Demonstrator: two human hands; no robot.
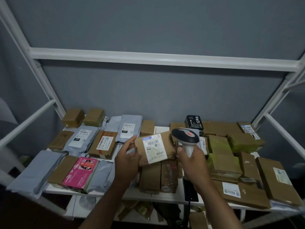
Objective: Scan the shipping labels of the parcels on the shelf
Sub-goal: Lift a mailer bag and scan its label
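The left hand (127, 160) holds a brown parcel (154, 148) by its left end above the shelf (166, 196), label (154, 148) up and long axis running toward the right hand (192, 164), which grips the scanner (186, 138) just beside the parcel's right edge, amid many shelved parcels.

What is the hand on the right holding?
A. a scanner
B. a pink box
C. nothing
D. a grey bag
A: the right hand grips the handle of the scanner, whose head points at the white label on the brown parcel held by the left hand.
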